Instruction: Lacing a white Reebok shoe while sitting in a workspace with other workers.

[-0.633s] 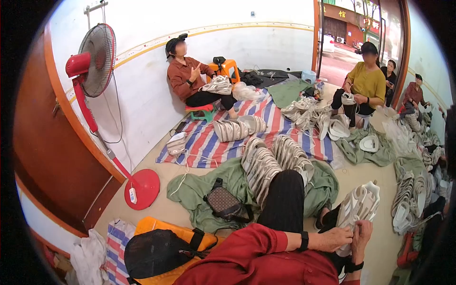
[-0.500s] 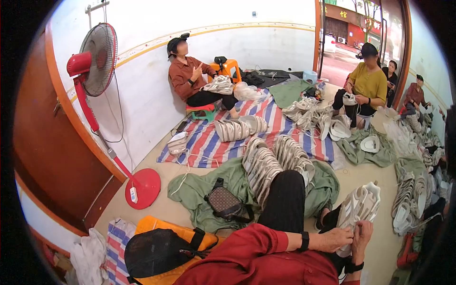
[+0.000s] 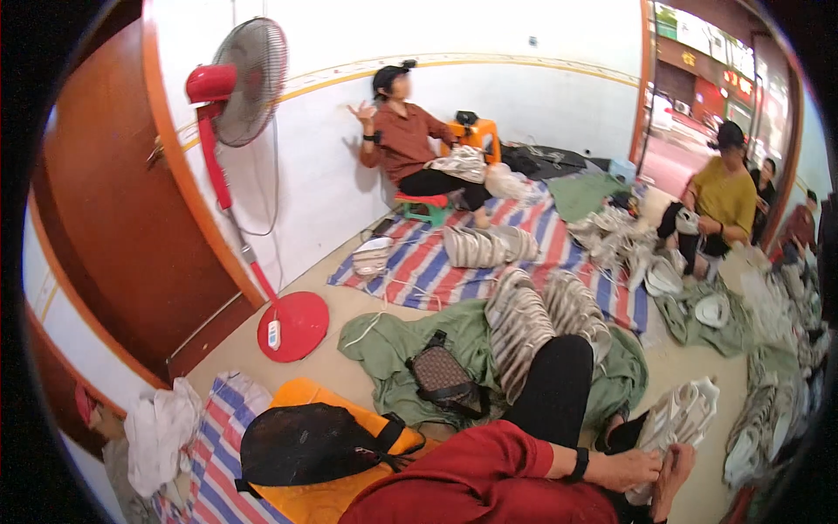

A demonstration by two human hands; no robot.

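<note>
A white and grey shoe upper (image 3: 676,412) stands toe-away by my right leg, at the lower right. My left hand (image 3: 627,470) is closed at its near end, the fingertips pinching its edge. Against the same end, my right hand (image 3: 674,476) is closed with its thumb and fingers on the upper. Any lace or small part between the fingertips is too blurred to make out. Two long rows of nested shoe uppers (image 3: 517,336) lie beyond my black-trousered knee on a green cloth (image 3: 375,345).
A brown checked bag (image 3: 443,375) and a black mesh cap (image 3: 301,444) lie to my left. The red fan (image 3: 294,327) stands near the wall. One person (image 3: 410,131) sits on a low stool; another (image 3: 724,196) handles a shoe upper near the doorway. More uppers (image 3: 755,432) lie at right.
The view has swung left, so the room sits further right in the picture. Both my hands stay at the shoe upper. The person on the stool has moved a raised hand out toward the wall.
</note>
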